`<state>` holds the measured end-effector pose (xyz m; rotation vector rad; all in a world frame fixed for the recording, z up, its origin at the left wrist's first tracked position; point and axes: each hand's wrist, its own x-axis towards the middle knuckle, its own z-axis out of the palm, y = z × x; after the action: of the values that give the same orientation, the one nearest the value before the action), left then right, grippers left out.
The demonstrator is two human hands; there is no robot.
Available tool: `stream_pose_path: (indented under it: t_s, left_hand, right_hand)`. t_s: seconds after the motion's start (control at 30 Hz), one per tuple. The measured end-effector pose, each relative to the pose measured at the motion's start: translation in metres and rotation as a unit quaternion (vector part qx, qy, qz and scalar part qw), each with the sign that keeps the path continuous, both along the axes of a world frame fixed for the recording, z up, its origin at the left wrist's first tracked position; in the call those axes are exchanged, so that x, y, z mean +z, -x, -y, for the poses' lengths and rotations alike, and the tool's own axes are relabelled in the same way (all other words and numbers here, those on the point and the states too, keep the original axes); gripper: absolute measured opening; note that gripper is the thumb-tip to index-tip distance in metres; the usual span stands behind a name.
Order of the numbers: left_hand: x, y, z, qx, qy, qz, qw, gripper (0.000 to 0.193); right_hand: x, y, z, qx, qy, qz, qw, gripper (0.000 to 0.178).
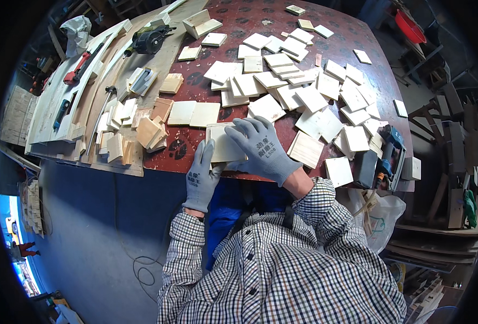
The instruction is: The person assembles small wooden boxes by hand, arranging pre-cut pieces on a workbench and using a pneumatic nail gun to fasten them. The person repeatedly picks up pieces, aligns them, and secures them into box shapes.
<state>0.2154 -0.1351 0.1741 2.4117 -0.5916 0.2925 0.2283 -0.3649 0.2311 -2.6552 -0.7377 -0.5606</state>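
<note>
At the table's front edge, a square wooden piece (225,147) with a thin raised edge is between my two grey-gloved hands. My left hand (198,178) closes on its left side, thumb and fingers at the near corner. My right hand (263,148) lies over its right side, fingers bent across the top and thumb by the near edge; its underside is hidden. Just beyond lie two flat wooden squares (193,114), side by side. To the right of my right hand rests another pale board (305,150).
Many loose wooden squares (309,97) cover the dark red table (206,65). A nail gun (393,151) lies at the right corner. On the left are stacked offcuts (152,129), a hammer (108,97), a black power tool (149,40) and a red tool (82,65). A cable (141,264) coils on the floor.
</note>
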Motion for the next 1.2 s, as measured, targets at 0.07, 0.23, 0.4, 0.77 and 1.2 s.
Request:
stream_pose_path:
  t_s: [0.07, 0.23, 0.4, 0.77, 1.2]
  left_hand:
    - [-0.003, -0.001, -0.002, -0.004, 0.009, 0.007, 1.0, 0.069]
    - [0.002, 0.0, -0.004, 0.004, -0.012, -0.017, 1.0, 0.075]
    - [0.035, -0.005, -0.002, -0.009, -0.107, 0.005, 0.994, 0.071]
    - [0.044, -0.03, -0.016, -0.027, 0.06, 0.083, 0.994, 0.039]
    - [0.05, 0.001, 0.005, 0.035, 0.069, 0.17, 0.982, 0.045]
  right_hand:
    - [-0.005, 0.012, 0.002, -0.043, -0.098, -0.006, 0.994, 0.096]
    - [-0.04, 0.051, 0.004, -0.148, -0.219, -0.111, 0.958, 0.1]
    - [-0.054, 0.054, 0.001, -0.138, -0.151, -0.124, 0.971, 0.092]
    - [-0.03, 0.046, -0.002, -0.15, -0.126, -0.104, 0.975, 0.075]
    - [-0.014, 0.046, 0.008, -0.112, -0.307, 0.0, 0.945, 0.039]
